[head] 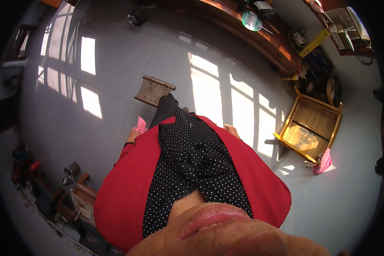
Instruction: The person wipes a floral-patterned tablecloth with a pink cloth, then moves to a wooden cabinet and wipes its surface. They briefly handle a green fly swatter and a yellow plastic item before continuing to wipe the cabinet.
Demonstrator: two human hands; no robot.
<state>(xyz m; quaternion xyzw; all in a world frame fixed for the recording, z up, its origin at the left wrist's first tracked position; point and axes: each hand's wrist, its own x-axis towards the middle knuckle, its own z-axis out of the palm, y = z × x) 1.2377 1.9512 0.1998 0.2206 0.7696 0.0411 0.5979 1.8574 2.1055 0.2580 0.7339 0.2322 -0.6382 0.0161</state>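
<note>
At the left side of the red jacket, my left hand (pixel 133 134) is closed on a pink cloth (pixel 141 124), which sticks up past the fingers. My right hand (pixel 232 130) shows at the jacket's other edge, partly hidden by it; a small pale bit is at its fingertips, too small to identify. Ahead of my dark trouser leg, a low folding stool (pixel 155 91) with a woven seat stands on the tiled floor. Over to the right is a wooden chair (pixel 307 131), with another pink cloth (pixel 323 162) at its near corner.
A long wooden cabinet (pixel 262 44) runs along the upper right, with a green and white hand fan (pixel 252 20) on top. A dark container (pixel 136 17) stands on the floor at the top. Wooden furniture (pixel 84 198) and assorted items line the lower left. Window light falls across the floor.
</note>
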